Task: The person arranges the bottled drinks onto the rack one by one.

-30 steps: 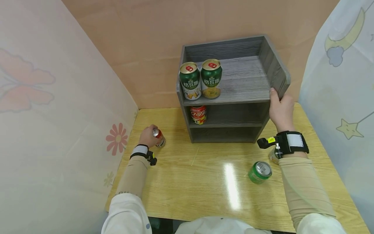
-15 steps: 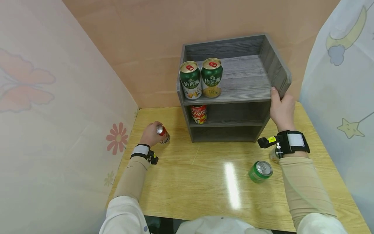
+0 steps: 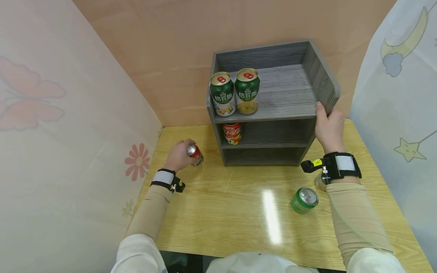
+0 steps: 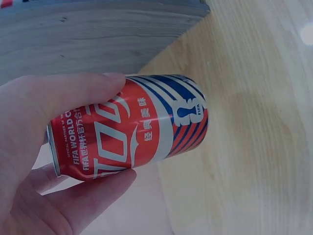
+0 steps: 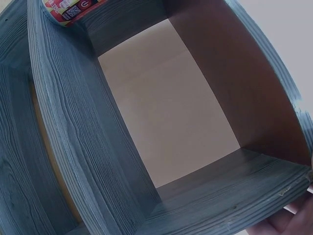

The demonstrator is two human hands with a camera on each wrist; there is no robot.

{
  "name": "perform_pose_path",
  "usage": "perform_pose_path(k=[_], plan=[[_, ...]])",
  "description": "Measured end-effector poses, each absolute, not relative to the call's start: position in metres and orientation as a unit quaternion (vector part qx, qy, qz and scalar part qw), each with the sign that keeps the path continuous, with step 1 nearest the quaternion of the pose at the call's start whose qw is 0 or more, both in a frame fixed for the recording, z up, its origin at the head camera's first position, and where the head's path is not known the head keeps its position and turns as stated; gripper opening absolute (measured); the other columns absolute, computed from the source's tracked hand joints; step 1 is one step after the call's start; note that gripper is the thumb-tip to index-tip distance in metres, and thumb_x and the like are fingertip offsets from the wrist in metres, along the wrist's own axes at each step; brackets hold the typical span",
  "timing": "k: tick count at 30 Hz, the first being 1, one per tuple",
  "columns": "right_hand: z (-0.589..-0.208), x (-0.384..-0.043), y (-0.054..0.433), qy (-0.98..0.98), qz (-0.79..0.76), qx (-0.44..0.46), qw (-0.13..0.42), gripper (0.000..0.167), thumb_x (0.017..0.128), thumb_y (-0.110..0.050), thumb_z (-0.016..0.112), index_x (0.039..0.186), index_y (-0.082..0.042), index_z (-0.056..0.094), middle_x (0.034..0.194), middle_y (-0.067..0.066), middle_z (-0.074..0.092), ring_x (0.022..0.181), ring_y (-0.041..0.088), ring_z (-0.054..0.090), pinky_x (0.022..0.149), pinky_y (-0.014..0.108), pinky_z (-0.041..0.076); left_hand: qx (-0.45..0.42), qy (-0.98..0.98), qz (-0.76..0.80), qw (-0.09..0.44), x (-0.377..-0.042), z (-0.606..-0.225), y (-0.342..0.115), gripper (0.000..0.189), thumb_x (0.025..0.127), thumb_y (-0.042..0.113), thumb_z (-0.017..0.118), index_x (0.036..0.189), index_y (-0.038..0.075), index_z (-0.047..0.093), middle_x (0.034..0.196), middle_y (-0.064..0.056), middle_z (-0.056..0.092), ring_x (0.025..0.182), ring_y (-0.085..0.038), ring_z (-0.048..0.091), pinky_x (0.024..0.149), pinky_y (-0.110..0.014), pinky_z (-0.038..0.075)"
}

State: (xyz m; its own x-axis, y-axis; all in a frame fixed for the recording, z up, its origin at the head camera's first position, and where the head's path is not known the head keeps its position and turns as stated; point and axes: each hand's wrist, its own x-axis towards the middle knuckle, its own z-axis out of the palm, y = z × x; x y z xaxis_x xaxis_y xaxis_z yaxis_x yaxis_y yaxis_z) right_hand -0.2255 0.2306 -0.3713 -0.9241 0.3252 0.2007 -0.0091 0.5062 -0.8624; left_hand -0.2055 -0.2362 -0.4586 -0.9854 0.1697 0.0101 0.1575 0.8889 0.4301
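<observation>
My left hand (image 3: 179,155) grips a red cola can (image 4: 132,127) with a striped blue-and-white lower end, thumb on one side and fingers on the other. In the head view the can is tilted, left of the grey wooden shelf (image 3: 263,145). My right hand (image 3: 329,128) holds the shelf's right side, thumb at the front edge of the top board. Two green kvass cans (image 3: 235,93) stand at the left of the top level. A red-and-yellow can (image 3: 232,133) stands at the left of the middle level.
A green can (image 3: 304,200) stands on the wooden table (image 3: 222,223) at the front right. Another can (image 3: 320,182) is partly hidden by my right wrist strap. Printed sheets hang at both sides, and a brown sheet (image 3: 170,57) behind the shelf.
My left hand has moved to the right with the cola can, closer to the shelf. The right hand keeps its place on the shelf's side.
</observation>
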Motion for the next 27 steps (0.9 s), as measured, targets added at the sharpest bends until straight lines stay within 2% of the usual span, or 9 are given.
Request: perform_pose_path(k=[7,15,27], plan=[[-0.371,-0.225,0.23,-0.852,0.485,-0.094,0.171,0.059,0.105,-0.055,0.038,0.114,-0.001,0.06,0.086,0.011,0.046,0.072,0.02,0.044,0.058,0.032,0.033,0.11,0.97,0.216,0.021,-0.201,-0.441,-0.226,0.065,0.077,0.017,0.09,0.134,0.006,0.061,0.117,-0.017,0.062,0.104,-0.033,0.065,0.086,-0.045,0.056],[-0.371,-0.226,0.231,-0.852,0.484,-0.097,0.173,0.056,0.105,-0.055,0.038,0.109,-0.003,0.059,0.083,0.01,0.044,0.069,0.019,0.044,0.056,0.031,0.032,0.155,0.966,0.206,-0.008,-0.193,-0.424,-0.214,0.064,0.074,0.02,0.092,0.131,0.008,0.064,0.113,-0.014,0.063,0.1,-0.03,0.067,0.083,-0.043,0.057],[-0.373,-0.227,0.23,-0.853,0.482,-0.092,0.179,0.059,0.105,-0.053,0.038,0.116,0.0,0.06,0.087,0.011,0.046,0.074,0.021,0.044,0.059,0.032,0.033,0.181,0.96,0.213,-0.004,-0.181,-0.4,-0.198,0.067,0.073,0.027,0.093,0.13,0.009,0.065,0.115,-0.012,0.063,0.098,-0.027,0.067,0.081,-0.041,0.058]])
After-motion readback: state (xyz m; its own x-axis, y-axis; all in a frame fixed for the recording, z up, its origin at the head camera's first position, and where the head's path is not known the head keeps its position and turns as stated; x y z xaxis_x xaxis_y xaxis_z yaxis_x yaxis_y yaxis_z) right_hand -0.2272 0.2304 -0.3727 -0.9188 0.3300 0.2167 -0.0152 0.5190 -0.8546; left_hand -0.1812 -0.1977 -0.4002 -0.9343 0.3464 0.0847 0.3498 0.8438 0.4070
